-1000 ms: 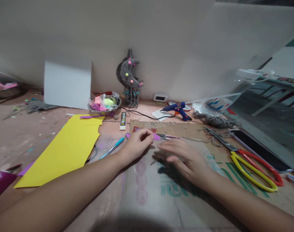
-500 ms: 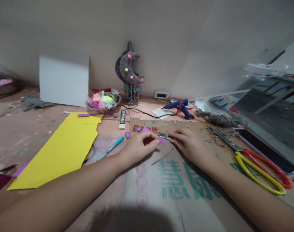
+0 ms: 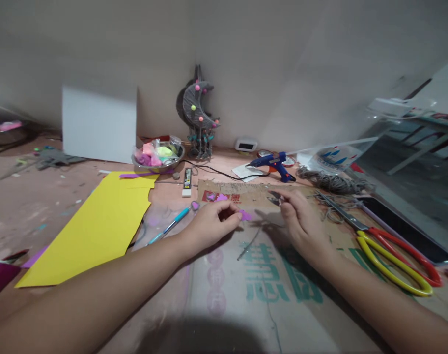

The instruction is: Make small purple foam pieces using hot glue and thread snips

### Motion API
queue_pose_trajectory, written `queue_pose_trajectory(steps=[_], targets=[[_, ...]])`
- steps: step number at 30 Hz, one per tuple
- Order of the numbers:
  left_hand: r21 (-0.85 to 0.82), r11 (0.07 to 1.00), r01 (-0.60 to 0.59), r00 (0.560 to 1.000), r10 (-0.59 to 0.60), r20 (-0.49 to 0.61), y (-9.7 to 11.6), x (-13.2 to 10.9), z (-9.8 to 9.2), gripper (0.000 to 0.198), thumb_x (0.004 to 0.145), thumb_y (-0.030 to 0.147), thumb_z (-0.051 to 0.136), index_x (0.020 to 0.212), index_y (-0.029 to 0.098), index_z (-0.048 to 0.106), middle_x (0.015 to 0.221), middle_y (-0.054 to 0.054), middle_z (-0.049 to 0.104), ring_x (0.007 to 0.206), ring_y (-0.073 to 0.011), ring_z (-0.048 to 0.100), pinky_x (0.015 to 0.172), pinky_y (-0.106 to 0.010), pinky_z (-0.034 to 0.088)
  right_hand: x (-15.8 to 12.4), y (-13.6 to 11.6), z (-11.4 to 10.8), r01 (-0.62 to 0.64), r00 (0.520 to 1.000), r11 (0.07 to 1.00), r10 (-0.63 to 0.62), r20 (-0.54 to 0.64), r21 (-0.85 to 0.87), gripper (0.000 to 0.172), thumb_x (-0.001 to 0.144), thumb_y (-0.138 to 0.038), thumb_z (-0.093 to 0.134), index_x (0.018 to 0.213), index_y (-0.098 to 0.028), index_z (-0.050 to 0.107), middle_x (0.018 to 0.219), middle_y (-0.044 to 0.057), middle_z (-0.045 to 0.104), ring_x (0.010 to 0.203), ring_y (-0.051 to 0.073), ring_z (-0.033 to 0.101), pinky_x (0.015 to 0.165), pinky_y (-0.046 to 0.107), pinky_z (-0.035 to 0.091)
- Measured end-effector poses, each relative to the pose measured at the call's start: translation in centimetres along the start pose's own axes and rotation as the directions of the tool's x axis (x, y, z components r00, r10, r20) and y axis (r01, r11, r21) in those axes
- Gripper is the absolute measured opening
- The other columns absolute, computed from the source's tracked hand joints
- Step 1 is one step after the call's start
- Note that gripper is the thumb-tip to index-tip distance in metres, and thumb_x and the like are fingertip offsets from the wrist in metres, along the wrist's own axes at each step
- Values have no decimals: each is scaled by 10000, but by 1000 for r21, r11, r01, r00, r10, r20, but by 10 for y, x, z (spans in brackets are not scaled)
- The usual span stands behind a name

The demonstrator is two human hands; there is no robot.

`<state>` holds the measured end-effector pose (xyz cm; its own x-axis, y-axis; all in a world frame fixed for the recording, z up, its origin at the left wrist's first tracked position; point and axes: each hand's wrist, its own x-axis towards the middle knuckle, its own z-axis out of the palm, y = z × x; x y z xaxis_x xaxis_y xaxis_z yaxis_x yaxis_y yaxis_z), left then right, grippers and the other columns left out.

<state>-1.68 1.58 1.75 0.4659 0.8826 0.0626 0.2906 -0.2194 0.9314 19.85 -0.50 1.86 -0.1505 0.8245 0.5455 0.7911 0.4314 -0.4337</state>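
My left hand (image 3: 214,221) rests at the cardboard with thumb and forefinger pinched on a small purple cutout (image 3: 245,215), probably paper. My right hand (image 3: 303,219) is closed around small scissors (image 3: 274,198) with blades slightly apart, raised to the right of the cutout and not touching it. A thin grey cord (image 3: 249,246) hangs or lies below, between the hands; whether my right hand also holds it, I cannot tell. Just beyond my left hand are another purple cutout (image 3: 221,197) and small grey-edged purple hearts (image 3: 195,205). Fingers hide most of the scissors' handles.
Cardboard (image 3: 231,305) covers the work area. Left are yellow paper (image 3: 95,226), a blue pen (image 3: 169,226) and a metal bowl (image 3: 159,167). A blue glue gun (image 3: 271,164), grey yarn (image 3: 334,182), large scissors (image 3: 393,255) and a phone (image 3: 404,228) lie right. A moon ornament (image 3: 194,105) stands behind.
My right hand has drawn the small scissors up and to the right, away from the purple cutout. The grey cord has shifted slightly. My left hand stays in place.
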Motion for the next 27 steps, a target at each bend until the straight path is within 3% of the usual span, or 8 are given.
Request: queue_pose_trajectory(steps=[4, 11, 17, 27], targets=[[22, 1000, -15, 1000, 15, 0, 1, 0, 0, 171, 802, 249, 484, 787, 137, 613, 762, -19, 633, 730, -138, 555, 659, -236, 417, -1, -4, 1, 72, 991, 996, -65, 118, -53, 336, 917, -309, 380, 1208, -185, 493, 788, 46, 478, 756, 205, 481, 683, 344, 403], [40, 999, -26, 1000, 25, 8, 1, 0, 0, 187, 805, 247, 478, 804, 132, 625, 785, -27, 641, 750, -145, 561, 675, -239, 415, -4, -11, -3, 137, 989, 990, -135, 55, -23, 236, 917, -294, 401, 1098, -199, 518, 859, 64, 555, 789, 203, 524, 673, 325, 408], [66, 997, -46, 999, 45, 6, 2, -1, 0, 166, 813, 260, 483, 747, 147, 586, 734, -9, 616, 698, -131, 536, 642, -232, 403, -3, -11, 0, 255, 949, 957, -220, 226, -139, 263, 922, -306, 397, 1059, -164, 570, 735, 55, 570, 703, 195, 528, 627, 309, 390], [103, 990, -97, 995, 97, 4, 2, -2, 0, 134, 798, 228, 491, 723, 158, 577, 704, 6, 600, 679, -124, 533, 627, -223, 403, -4, -7, 4, 276, 933, 943, -216, 289, -188, 294, 917, -341, 407, 1047, -158, 596, 735, 61, 579, 694, 195, 509, 621, 299, 362]])
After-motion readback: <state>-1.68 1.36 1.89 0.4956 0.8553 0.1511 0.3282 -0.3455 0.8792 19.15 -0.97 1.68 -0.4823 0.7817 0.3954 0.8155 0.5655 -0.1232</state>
